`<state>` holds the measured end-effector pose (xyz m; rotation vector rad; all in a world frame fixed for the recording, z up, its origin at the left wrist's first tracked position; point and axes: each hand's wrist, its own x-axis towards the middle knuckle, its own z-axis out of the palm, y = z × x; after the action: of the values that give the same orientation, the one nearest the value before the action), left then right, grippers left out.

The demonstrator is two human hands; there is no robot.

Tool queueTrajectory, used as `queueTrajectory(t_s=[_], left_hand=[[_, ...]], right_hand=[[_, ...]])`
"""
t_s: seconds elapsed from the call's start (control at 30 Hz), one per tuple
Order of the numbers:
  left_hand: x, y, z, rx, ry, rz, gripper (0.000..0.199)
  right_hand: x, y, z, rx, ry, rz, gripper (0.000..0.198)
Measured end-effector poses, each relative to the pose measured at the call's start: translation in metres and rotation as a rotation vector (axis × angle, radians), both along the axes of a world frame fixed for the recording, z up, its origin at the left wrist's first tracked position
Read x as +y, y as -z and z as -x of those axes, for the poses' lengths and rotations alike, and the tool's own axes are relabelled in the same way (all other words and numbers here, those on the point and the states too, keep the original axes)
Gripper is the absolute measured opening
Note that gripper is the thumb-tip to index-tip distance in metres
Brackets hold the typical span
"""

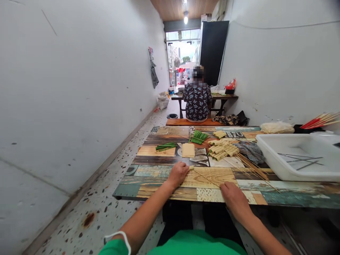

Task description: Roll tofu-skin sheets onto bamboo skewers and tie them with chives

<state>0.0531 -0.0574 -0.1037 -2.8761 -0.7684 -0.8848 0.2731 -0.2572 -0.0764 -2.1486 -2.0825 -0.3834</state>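
Note:
My left hand (179,174) is closed around a small pale yellow roll (191,168), which looks like rolled tofu sheet. A thin bamboo skewer (206,177) runs from the roll to my right hand (231,194), whose fingers pinch its other end. Just beyond my left hand lies a stack of square tofu sheets (188,150). Cut green leafy stalks (166,146) rest to its left, and a skewered row of green pieces (198,137) is behind it. A pile of skewered rolls (223,149) sits to the right, with bare bamboo skewers (253,168) fanned out beside it.
On the right of the wood-patterned table (156,170) stands a white tub (292,173) with several dark thin sticks inside. A grey cloth (249,152) lies against it. Red-and-tan sticks (318,121) are behind. Ahead, a person (197,101) sits on a bench, facing away.

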Motion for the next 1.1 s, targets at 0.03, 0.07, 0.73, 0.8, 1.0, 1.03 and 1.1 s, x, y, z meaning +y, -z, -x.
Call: queueTrajectory(t_s=[0.03,0.07,0.73,0.8,1.0,1.03,1.1], left_hand=[[0.0,-0.001,0.0,0.005,-0.002,0.012,0.031],[0.0,-0.002,0.0,0.012,-0.008,0.024,0.032],[-0.012,-0.005,-0.005,0.015,-0.069,0.084,0.033],[-0.011,-0.004,-0.005,-0.004,-0.064,0.11,0.033],[-0.009,-0.003,-0.005,-0.051,-0.052,0.14,0.032],[-0.01,-0.003,-0.004,-0.06,-0.052,0.143,0.031],[-0.01,-0.003,-0.004,-0.073,-0.05,0.147,0.03]], right_hand=[[0.004,-0.003,0.001,-0.01,-0.025,0.01,0.024],[0.007,-0.005,0.001,-0.015,-0.044,0.021,0.025],[0.004,0.007,-0.015,0.299,-0.214,-0.033,0.025],[0.0,0.017,-0.006,0.297,-0.203,-0.084,0.032],[-0.004,0.021,0.009,0.151,-0.151,-0.007,0.044],[-0.004,0.019,0.011,0.125,-0.132,0.022,0.049],[-0.002,0.014,0.013,0.081,-0.11,0.083,0.061]])
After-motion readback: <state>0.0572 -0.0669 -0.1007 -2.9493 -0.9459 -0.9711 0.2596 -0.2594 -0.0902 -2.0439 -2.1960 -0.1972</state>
